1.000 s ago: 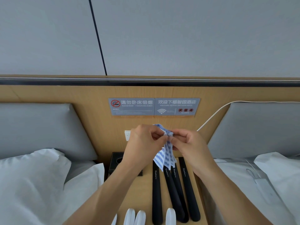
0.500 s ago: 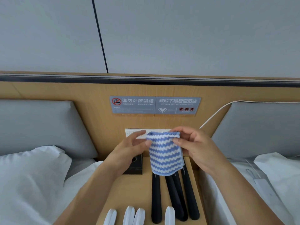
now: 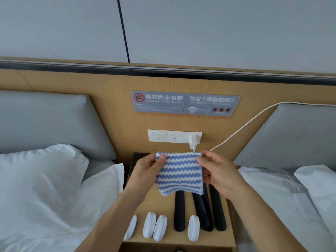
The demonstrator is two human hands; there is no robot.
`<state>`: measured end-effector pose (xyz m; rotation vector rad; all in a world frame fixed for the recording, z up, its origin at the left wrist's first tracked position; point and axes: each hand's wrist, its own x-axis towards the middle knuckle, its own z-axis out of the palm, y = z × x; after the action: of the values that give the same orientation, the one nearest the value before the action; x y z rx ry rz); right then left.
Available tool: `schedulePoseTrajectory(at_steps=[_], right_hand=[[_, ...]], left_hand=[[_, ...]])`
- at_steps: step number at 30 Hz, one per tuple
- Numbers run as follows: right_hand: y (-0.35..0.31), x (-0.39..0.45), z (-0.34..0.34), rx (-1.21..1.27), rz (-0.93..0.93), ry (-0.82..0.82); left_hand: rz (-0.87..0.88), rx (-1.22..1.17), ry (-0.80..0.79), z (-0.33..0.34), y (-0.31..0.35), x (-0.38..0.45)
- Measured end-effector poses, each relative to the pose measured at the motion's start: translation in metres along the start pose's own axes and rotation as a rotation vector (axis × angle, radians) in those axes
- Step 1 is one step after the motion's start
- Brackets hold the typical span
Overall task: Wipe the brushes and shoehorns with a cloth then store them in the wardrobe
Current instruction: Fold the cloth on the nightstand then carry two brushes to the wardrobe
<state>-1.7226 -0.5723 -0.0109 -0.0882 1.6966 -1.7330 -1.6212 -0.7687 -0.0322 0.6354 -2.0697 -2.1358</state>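
Note:
A blue-and-white striped cloth [image 3: 179, 174] hangs spread out above the wooden nightstand [image 3: 160, 202]. My left hand [image 3: 148, 167] pinches its upper left corner and my right hand [image 3: 217, 170] pinches its upper right corner. Below the cloth lie several black shoehorns [image 3: 179, 212] side by side, their far ends hidden by the cloth. Several white brushes [image 3: 160, 228] lie in a row along the nightstand's near edge.
White pillows and bedding lie on the left bed [image 3: 45, 188] and the right bed [image 3: 291, 197]. A wall panel [image 3: 164, 136] with switches and a plugged-in charger [image 3: 193, 141] with a white cable sits on the wooden headboard. A black box [image 3: 135, 160] stands behind my left hand.
The cloth was bunched between both hands, then was unfolded; now it is stretched flat and wider, held by its two top corners, lower over the nightstand.

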Motion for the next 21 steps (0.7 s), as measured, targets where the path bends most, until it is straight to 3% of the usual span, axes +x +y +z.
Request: schedulePoseTrajectory(at_steps=[4, 8, 15, 18, 21], right_hand=[[0.025, 0.010, 0.007, -0.138, 0.030, 0.003], [0.061, 0.023, 0.018, -0.156, 0.177, 0.028], [0.120, 0.045, 0.026, 0.043, 0.495, -0.045], [0.149, 0.063, 0.029, 0.005, 0.500, -0.059], [0.180, 0.086, 0.040, -0.142, 0.476, -0.022]], left_hand=[[-0.087, 0.120, 0.049, -0.004, -0.030, -0.001], [-0.096, 0.291, 0.147, -0.011, -0.063, -0.001], [-0.404, 0.180, 0.138, -0.032, -0.113, 0.000], [-0.532, 0.043, 0.079, -0.045, -0.135, 0.007], [-0.532, 0.093, 0.108, -0.056, -0.165, 0.019]])
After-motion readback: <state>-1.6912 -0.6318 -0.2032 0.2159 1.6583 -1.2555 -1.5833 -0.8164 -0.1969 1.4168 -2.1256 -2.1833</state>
